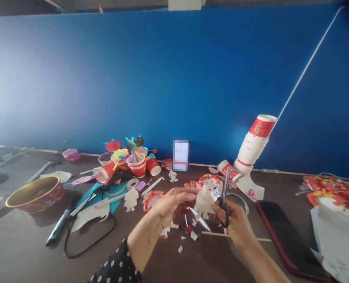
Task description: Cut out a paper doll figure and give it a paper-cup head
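A white paper figure cutout [203, 202] is held up between my hands. My left hand [174, 206] is at its left edge, fingers curved and closed together there; their tips are partly hidden. My right hand [236, 226] grips a pair of scissors [226, 192] by the dark handles, blades pointing up. Its fingertips also touch the cutout's right side. Below lie small paper scraps [193, 236], a white pen [200, 219] and a thin wooden stick [212, 234]. Another white paper figure [131, 199] rests to the left of my left hand.
Decorated paper cups [137, 169] stand at the back left, near a red-gold bowl [34, 194] and a utility knife [62, 220]. A leaning cup stack [252, 147] is at the back right. A phone [292, 239] and papers [339, 243] lie right. A blue wall [174, 78] closes the back.
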### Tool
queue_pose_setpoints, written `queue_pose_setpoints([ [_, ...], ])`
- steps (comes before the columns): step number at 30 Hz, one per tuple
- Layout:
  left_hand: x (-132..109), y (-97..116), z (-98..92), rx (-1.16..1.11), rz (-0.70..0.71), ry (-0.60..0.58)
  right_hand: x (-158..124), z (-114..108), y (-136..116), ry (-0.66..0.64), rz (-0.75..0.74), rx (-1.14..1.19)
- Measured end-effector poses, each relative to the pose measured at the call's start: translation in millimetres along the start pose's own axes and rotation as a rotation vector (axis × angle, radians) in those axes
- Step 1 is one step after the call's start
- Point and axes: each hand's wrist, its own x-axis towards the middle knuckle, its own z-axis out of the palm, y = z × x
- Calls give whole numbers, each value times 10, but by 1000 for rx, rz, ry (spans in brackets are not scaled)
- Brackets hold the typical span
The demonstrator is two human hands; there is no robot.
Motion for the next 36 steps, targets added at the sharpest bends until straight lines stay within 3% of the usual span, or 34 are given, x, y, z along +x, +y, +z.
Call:
queue_pose_setpoints([
  [3, 12, -41, 58, 111, 41, 5, -15, 19, -16, -10, -3, -12],
  [8, 41, -133, 159, 254, 45, 113, -22, 29, -6, -13, -8, -14],
  [11, 46, -101, 130, 182, 68, 190, -30, 35, -12, -20, -18, -17],
  [18, 7, 81, -23, -63, 151, 356, -105, 124, -79, -223, 20, -70],
  [23, -48, 139, 16, -114, 178, 328, -132, 163, -63, -377, 39, -139],
  [27, -55, 102, 69, -149, 190, 291, -135, 181, -26, -382, 43, -212],
  [36, -79, 55, 188, -186, 147, 211, -150, 193, -110, -466, 50, -138],
])
